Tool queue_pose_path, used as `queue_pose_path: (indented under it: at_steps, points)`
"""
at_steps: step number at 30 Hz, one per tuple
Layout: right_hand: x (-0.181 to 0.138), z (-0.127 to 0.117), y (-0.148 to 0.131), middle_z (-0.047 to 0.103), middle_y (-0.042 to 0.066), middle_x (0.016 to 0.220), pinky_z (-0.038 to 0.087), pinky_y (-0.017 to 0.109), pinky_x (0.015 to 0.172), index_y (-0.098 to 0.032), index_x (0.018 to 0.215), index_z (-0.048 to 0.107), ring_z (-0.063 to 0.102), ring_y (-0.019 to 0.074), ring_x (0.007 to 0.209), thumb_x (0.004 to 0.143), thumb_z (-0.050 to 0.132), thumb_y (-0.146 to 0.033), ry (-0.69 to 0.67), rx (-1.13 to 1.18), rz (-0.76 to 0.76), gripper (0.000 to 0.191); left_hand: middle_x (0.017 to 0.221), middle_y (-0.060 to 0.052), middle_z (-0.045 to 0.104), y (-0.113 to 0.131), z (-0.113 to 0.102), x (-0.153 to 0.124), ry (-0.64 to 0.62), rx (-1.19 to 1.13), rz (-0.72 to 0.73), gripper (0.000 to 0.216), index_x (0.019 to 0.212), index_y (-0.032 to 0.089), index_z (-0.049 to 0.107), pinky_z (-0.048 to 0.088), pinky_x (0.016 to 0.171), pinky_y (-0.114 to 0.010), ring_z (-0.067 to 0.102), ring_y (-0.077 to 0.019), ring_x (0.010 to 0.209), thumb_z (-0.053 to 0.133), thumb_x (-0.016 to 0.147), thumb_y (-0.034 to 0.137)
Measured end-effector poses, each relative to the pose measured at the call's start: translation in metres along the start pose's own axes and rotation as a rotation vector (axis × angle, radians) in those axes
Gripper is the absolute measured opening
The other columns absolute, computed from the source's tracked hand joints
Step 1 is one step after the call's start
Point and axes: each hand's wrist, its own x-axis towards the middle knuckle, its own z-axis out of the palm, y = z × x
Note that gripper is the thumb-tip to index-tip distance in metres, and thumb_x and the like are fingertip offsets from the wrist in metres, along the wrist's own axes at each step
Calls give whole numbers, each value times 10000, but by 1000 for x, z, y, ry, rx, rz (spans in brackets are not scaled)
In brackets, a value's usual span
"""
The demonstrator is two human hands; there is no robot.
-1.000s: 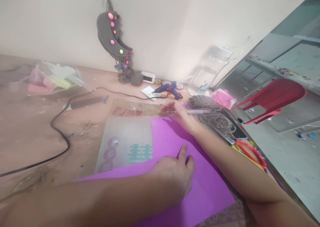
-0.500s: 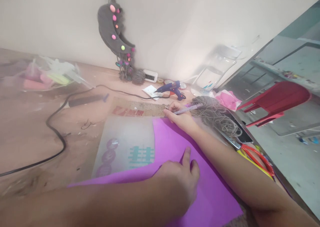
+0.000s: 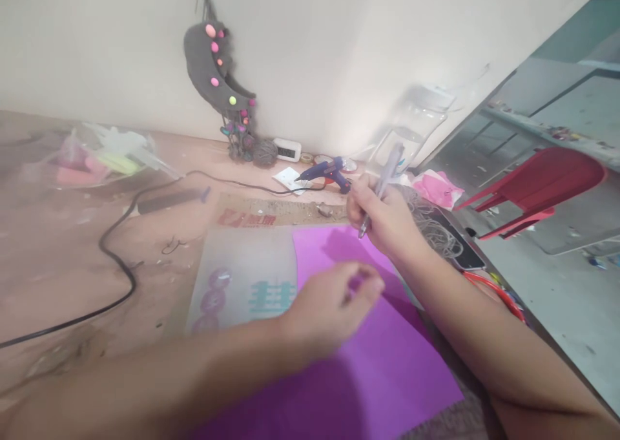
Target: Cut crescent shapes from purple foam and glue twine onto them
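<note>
In the head view, the left hand (image 3: 329, 307) is blurred, so I cannot tell if its curled fingers touch the purple sheet (image 3: 387, 362) under it or only hover above; they hold nothing that I can see. The near edge of this sheet is cut off by the picture border and partly hidden by the left forearm. The right hand (image 3: 382, 217) is clenched around a pen (image 3: 382, 181), a thin pale barrel standing nearly upright, with the tip pointing down over the far corner of the sheet. The sheet is flat, smooth and matte, maybe foam or paper, I cannot tell which. To its left lies a translucent plastic bag (image 3: 242, 272) with printed teal and purple marks, and beyond it a strip of brown cardboard (image 3: 271, 212). Right of the hand, a heap of rough twine (image 3: 431, 223) is half hidden behind the wrist, and of the scissors (image 3: 496, 291) only the red handles show. Far, near the wall, stand a blue glue gun (image 3: 327, 170) and a clear plastic jar (image 3: 411, 130), blurred and hard to make out.
</note>
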Motion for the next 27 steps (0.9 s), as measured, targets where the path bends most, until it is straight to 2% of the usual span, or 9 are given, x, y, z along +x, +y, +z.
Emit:
queue_pose_path:
  at_steps: [3, 5, 8, 12, 16, 19, 23, 27]
  points:
    - [-14, 4, -20, 497, -73, 502, 365, 225, 417, -233, 688, 416, 451, 93, 422, 796, 707, -591, -79, -31, 25, 474, 812, -29, 606, -4, -11, 14, 264, -305, -22, 488, 1021, 175, 591, 485, 731, -295, 557, -158, 741, 231, 1025, 505]
    - [-21, 9, -21, 519, -64, 505, 401, 235, 429, -235, 674, 392, 509, 109, 433, 797, 711, -580, -121, -91, 40, 486, 808, -28, 561, -8, -15, 20, 334, -374, 6, 465, 868, 184, 555, 462, 771, -297, 522, -161, 780, 262, 1016, 513]
    - [-25, 13, -12, 514, -63, 506, 417, 243, 459, -236, 678, 384, 537, 119, 450, 836, 678, -558, -117, -171, 17, 464, 769, -18, 531, -12, -16, 24, 323, -429, 3, 427, 759, 196, 496, 447, 770, -290, 498, -159, 774, 351, 991, 523]
    - [-22, 14, -8, 474, -59, 547, 410, 243, 478, -232, 673, 389, 498, 108, 480, 806, 669, -634, -78, -176, -23, 508, 799, -5, 557, -11, -14, 21, 271, -426, 23, 338, 813, 193, 531, 439, 821, -278, 522, -148, 808, 465, 960, 490]
    - [-18, 11, -26, 550, -3, 662, 477, 258, 569, -225, 740, 443, 547, 132, 614, 837, 515, -754, -7, 81, -10, 543, 812, -6, 579, -9, -12, 15, 224, -354, -14, 327, 846, 187, 577, 446, 787, -265, 539, -144, 808, 440, 980, 451]
    - [-19, 2, -39, 472, -16, 590, 445, 263, 502, -236, 700, 401, 478, 128, 532, 874, 450, -747, 39, 235, 47, 542, 805, -6, 591, -5, -11, 12, 167, -302, -32, 323, 856, 182, 585, 457, 747, -269, 547, -142, 769, 445, 982, 445]
    - [-20, -16, -46, 305, -48, 515, 312, 248, 388, -250, 618, 305, 300, 113, 439, 913, 455, -658, 31, 285, 65, 525, 860, -25, 625, -1, -9, 8, 136, -147, 73, 223, 888, 186, 604, 465, 855, -324, 589, -170, 858, 474, 974, 344]
    - [-18, -27, -45, 241, -54, 516, 253, 248, 370, -250, 597, 270, 226, 107, 435, 939, 464, -556, -10, 290, 76, 498, 975, -54, 648, -1, -10, 4, 161, -39, 246, 153, 987, 178, 605, 449, 923, -352, 600, -186, 973, 457, 966, 208]
